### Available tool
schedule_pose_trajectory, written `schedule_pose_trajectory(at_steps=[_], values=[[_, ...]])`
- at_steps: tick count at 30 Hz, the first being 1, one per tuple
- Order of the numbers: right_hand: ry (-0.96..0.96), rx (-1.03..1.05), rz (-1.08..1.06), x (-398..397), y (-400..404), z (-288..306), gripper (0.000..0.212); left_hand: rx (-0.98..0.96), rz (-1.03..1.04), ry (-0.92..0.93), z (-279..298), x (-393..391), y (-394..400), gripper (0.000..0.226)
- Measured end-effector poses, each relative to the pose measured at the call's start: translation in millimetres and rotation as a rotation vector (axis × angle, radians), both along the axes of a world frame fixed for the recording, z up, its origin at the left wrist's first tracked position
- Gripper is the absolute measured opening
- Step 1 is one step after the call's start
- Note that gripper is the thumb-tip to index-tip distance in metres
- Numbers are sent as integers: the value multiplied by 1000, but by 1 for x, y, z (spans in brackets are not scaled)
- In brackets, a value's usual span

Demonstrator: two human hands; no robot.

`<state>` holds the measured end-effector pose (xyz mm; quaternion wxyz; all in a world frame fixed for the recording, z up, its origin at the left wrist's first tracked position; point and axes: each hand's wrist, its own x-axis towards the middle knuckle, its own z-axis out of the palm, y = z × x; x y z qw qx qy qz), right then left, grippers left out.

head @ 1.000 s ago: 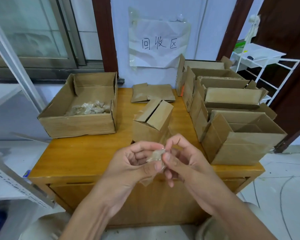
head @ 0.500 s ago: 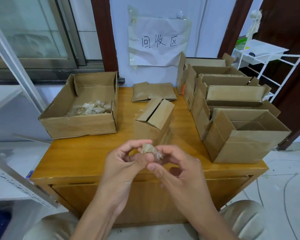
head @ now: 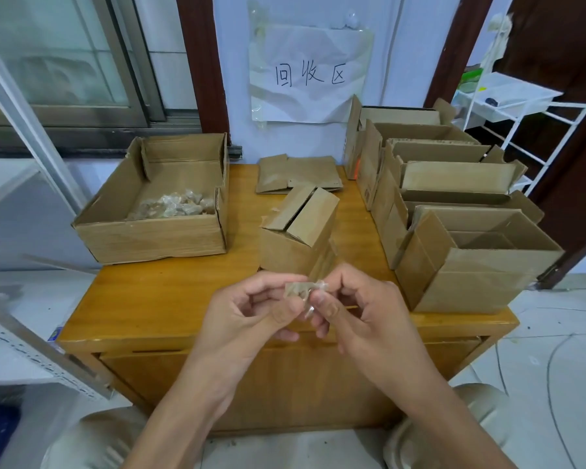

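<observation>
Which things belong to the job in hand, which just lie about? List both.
In the job: crumpled tape scrap, pinched by left hand and right hand; likely the box of tape scraps.
Lying about: small carton, flattened cardboard, row of open cartons, paper sign.

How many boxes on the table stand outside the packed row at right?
2: an open box at left holding crumpled wads, a small box mid-table; the row may hide more.

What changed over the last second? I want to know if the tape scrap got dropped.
Not dropped: the left hand and right hand still pinch the tape scrap between them. They raised it slightly toward the small box, and its hanging tail is now shorter. Nothing was let go; the boxes on the table stayed put.
</observation>
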<state>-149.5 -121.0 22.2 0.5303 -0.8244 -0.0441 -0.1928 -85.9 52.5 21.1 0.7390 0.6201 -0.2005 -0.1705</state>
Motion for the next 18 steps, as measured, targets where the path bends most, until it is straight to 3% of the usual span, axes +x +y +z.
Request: schedule_pose_trajectory(at_steps=[2, 5, 10, 12, 16, 18], values=[[39, 58, 5, 0, -4, -1, 19, 39, 27, -12, 0, 1, -2, 25], [59, 95, 31, 2, -6, -6, 17, 42, 67, -41, 0, 0, -6, 23], [66, 124, 35, -3, 1, -14, 30, 179, 254, -260, -4, -1, -12, 8], [42, 142, 9, -3, 2, -17, 28, 186, 282, -290, -6, -5, -14, 8], [8, 224, 40, 0, -1, -16, 17, 82, 270, -169, -10, -6, -16, 9], [-7, 189, 15, 2, 0, -19, 17, 167, 320, -293, -12, -8, -18, 11]])
